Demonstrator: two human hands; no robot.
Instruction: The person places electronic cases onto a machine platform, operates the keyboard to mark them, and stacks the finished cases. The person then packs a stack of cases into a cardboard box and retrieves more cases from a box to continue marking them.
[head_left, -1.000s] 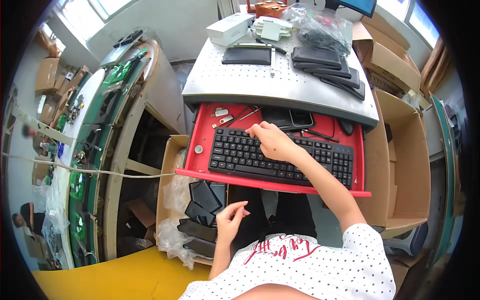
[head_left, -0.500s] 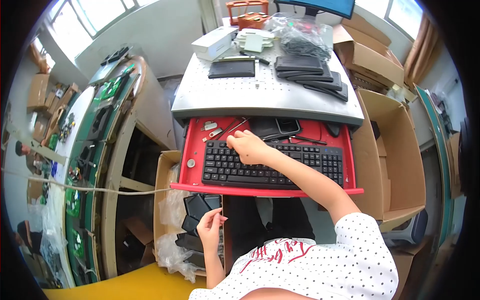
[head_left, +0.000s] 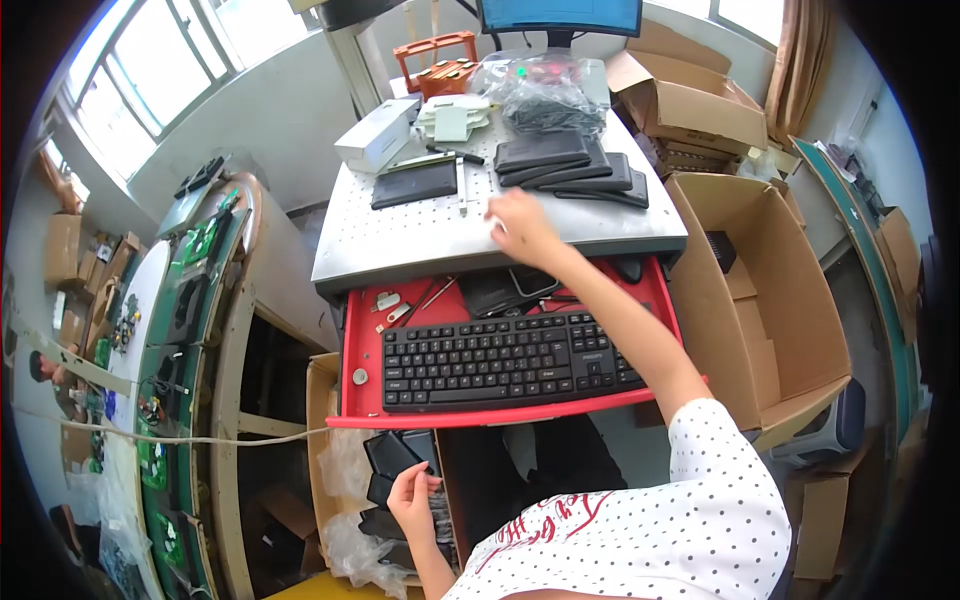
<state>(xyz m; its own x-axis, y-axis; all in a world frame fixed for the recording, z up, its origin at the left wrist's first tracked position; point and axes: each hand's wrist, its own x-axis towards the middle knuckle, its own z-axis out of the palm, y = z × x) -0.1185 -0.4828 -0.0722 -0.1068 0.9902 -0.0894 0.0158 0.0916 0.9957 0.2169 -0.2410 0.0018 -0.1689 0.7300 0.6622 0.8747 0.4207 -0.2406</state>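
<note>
A white bench [head_left: 400,235], its top dotted with small holes, stands in a cluttered room with a window [head_left: 150,90] at the far left and a curtain [head_left: 795,60] at the far right. On it are a white box [head_left: 372,138], an orange rack [head_left: 445,78], a monitor [head_left: 562,18] and a plastic bag [head_left: 550,98] with dark contents. A red drawer [head_left: 500,417] juts out from under the top, holding a keyboard [head_left: 480,365], a mouse [head_left: 628,271] and USB sticks [head_left: 387,300]. A large carton [head_left: 812,310] stands to the right; to the left is a long table [head_left: 185,300] with green boards, and a person [head_left: 45,368] shows beyond it. The stack [head_left: 575,168] of black cases lies on the bench just beyond the right hand [head_left: 522,228], with a metal strip [head_left: 462,187] near its fingertips, to the left. That hand is over the bench's front part, fingers curled; whether it grips or touches anything cannot be told. The left hand [head_left: 412,500] is half closed, thumb near the bent fingers, with nothing visible in it, over black pieces [head_left: 390,455] in a smaller carton [head_left: 322,400] below the drawer.
</note>
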